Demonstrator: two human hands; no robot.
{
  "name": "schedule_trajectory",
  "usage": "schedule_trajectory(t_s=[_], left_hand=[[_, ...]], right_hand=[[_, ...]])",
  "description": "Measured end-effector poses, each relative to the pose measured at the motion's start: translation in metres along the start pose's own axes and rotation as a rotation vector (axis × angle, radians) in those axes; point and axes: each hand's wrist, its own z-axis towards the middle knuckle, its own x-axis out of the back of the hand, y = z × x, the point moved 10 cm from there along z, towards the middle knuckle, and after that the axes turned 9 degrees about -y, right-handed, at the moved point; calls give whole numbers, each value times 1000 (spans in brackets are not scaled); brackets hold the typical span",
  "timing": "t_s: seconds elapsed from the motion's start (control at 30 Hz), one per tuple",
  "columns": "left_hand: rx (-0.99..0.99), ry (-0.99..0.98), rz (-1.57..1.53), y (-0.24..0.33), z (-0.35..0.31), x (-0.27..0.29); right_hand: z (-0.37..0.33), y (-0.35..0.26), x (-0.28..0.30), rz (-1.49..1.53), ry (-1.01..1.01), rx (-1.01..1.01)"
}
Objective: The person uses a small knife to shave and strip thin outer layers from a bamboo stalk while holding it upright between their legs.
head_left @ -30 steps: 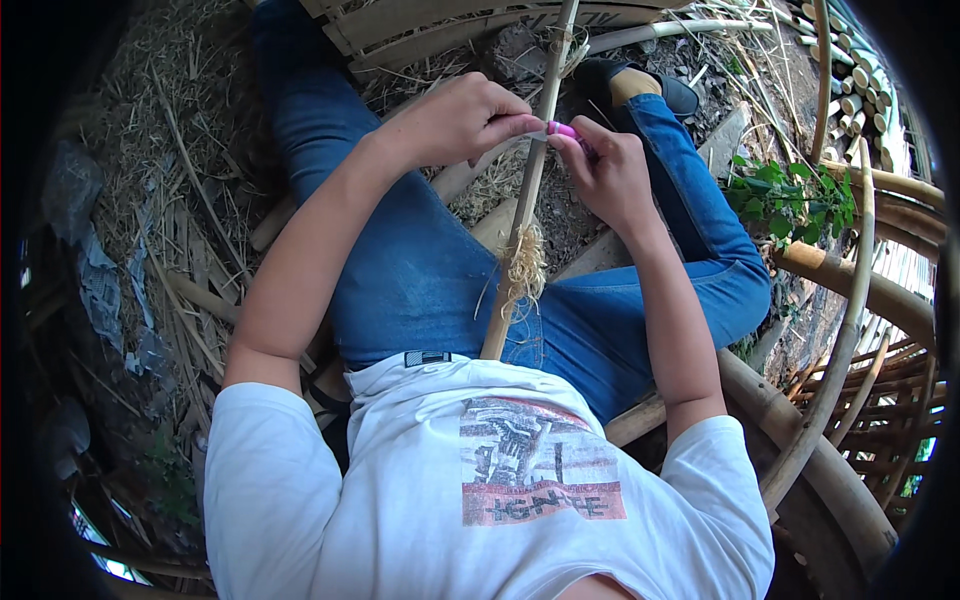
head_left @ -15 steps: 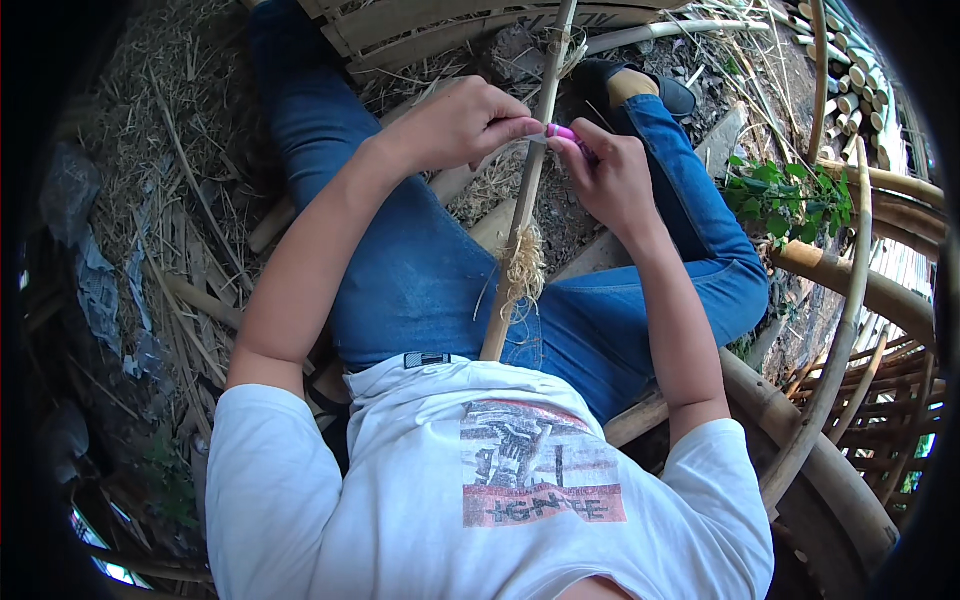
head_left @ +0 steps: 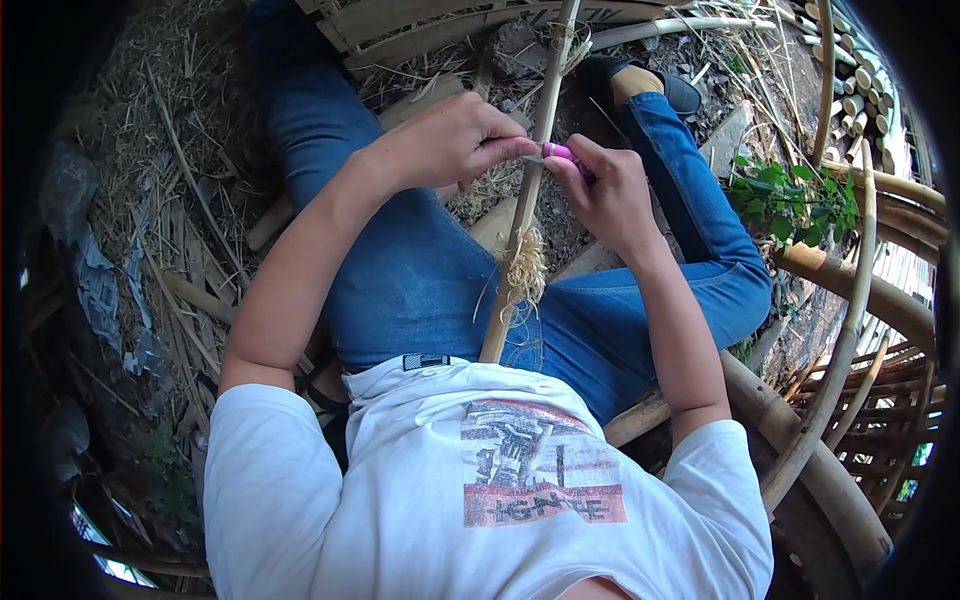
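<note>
A long split bamboo strip [head_left: 528, 196] runs from my waist between my legs and out past the top of the view. My right hand [head_left: 614, 200] is closed around the pink handle of a small knife [head_left: 558, 151], just right of the strip. The pale blade lies across the strip. On the other side, my left hand [head_left: 455, 145] is closed, thumb and fingers pinching the blade's far end, though the fingertips partly hide it. Curly bamboo shavings [head_left: 524, 268] cling to the strip nearer my body.
Thick bamboo poles [head_left: 850, 280] curve along the right beside a leafy green plant [head_left: 790, 200]. Cut bamboo pieces [head_left: 860, 85] are stacked at the far right. Straw and scraps [head_left: 180, 180] litter the ground on the left, and slatted bamboo [head_left: 400, 45] lies ahead.
Both hands have slid the knife a short way along the strip toward my body. The strip and my legs stay nearly in place.
</note>
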Motion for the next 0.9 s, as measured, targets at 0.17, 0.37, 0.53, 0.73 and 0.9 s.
schedule_trajectory(t_s=[0.17, 0.37, 0.53, 0.73, 0.9], left_hand=[[23, 47, 20, -10, 20, 22], [36, -84, -51, -1, 6, -1], [45, -55, -68, 0, -1, -4], [-68, 94, 445, -4, 47, 52], [62, -79, 219, -32, 65, 53]], right_hand=[[26, 10, 15, -60, 75, 14], [-1, 7, -4, 31, -28, -20], [3, -9, 7, -109, 26, 30], [61, 24, 29, -187, -17, 68], [78, 28, 37, -178, -37, 75]])
